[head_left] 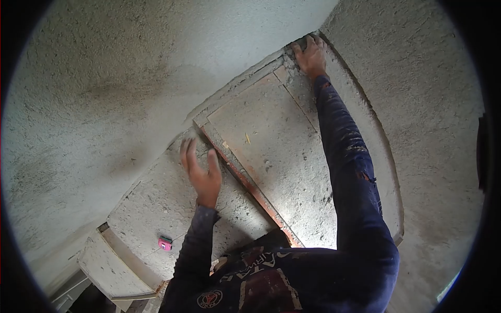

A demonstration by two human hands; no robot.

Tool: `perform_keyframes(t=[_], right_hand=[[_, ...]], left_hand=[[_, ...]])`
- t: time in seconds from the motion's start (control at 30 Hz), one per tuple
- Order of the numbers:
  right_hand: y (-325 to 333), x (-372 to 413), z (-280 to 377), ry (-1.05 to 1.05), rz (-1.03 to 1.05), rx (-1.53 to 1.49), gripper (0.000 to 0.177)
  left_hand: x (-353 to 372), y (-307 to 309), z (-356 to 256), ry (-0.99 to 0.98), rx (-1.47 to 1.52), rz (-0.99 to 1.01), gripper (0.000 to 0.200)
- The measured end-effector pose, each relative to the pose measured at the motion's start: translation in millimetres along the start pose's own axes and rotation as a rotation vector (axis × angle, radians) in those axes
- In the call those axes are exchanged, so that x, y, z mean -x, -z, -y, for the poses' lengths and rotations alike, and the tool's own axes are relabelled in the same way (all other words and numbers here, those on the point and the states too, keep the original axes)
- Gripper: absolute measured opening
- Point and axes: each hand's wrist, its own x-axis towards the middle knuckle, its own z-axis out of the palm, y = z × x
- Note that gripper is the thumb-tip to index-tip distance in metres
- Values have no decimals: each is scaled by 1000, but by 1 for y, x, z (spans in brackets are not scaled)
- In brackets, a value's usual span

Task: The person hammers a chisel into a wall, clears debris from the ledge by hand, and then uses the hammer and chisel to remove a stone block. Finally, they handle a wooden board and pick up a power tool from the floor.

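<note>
My left hand (202, 172) is over the lower slab, left of a reddish-brown edge strip (245, 182). Its fingers are apart and nothing shows in them. At the far upper corner, my right hand (312, 56) rests on rough, broken mortar where the slab meets the walls, fingers pointing away and bent over the edge; whether it holds anything there is hidden. Between the hands lies a dusty square panel (261, 122) with a small yellowish chip (248, 138) on it. A pink tape measure (165, 243) sits on the lower slab, below and left of my left hand.
A rough plastered wall (130, 78) runs along the left, and a curved wall (417, 104) stands on the right with a raised border at its foot. At lower left the slab drops at a step edge (125, 255) to a lower piece.
</note>
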Motion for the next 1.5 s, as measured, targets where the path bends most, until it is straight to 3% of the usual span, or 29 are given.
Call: perform_keyframes(t=[0.13, 0.23, 0.27, 0.3, 0.43, 0.53, 0.6, 0.67, 0.77, 0.87, 0.9, 0.93, 1.0, 1.03, 1.13, 1.17, 1.23, 1.27, 1.33, 1.37, 1.43, 1.47, 1.5], right_hand=[[-5, 6, 5, 69, -3, -6, 67], [-9, 33, 25, 161, 141, -144, 65], [-16, 43, 31, 178, 144, -175, 65], [-19, 51, 40, 205, 108, -149, 61], [-29, 77, 66, 406, 150, -171, 42], [-29, 114, 97, 446, 108, -245, 35], [-31, 129, 105, 415, 116, -336, 33], [-32, 135, 108, 688, 180, -518, 32], [14, 120, 84, 783, 314, -702, 31], [35, 64, 36, 186, 153, -293, 39], [24, 34, 12, 118, 18, -95, 51], [18, 32, 12, 118, 11, -95, 51], [8, 21, 10, 1, -215, 161, 57], [22, 17, 21, -23, 82, 192, 70], [30, 4, 16, 98, 192, -3, 72], [14, 6, 11, 91, 195, -3, 72], [-19, 16, 6, 213, -82, 105, 63], [21, 29, 23, 44, 315, -253, 55], [69, 56, 25, 133, 529, -205, 54], [66, 68, 5, 111, 532, -191, 54], [57, 96, -48, 121, -125, -222, 48], [65, 118, -71, 114, -244, -161, 50], [88, 140, -91, 112, -199, -176, 53]], left_hand=[[-38, -39, -6, -122, -28, 42, 52], [-53, -62, -13, -121, -67, 43, 52], [-59, -68, -12, -98, -214, 48, 51], [-63, -72, -11, -75, -363, 52, 51], [-75, -87, -12, 19, -352, 95, 46], [-80, -91, -6, -169, -202, 97, 43], [-82, -89, -3, -7, 1, 137, 45], [-80, -80, -1, -24, 84, 165, 47], [-78, -66, -2, -19, 218, 225, 51], [-73, -63, -1, -22, 221, 271, 54], [-72, -66, -1, -38, 156, 258, 56], [-73, -69, -1, -56, 93, 246, 59], [-72, -71, -1, -62, 67, 250, 61], [-71, -73, -1, -55, 33, 256, 62], [-69, -75, 0, -47, 27, 222, 64], [-69, -74, -1, -47, 26, 230, 64], [-70, -74, -4, -61, -36, 221, 65], [-74, -77, -1, -72, -18, 242, 65], [-71, -80, 9, -112, 32, 184, 65], [-69, -82, 7, -109, 48, 204, 65], [-71, -80, 7, -133, -10, 184, 63], [-70, -76, 8, -120, -23, 194, 63], [-70, -74, 10, -133, -14, 201, 63]])
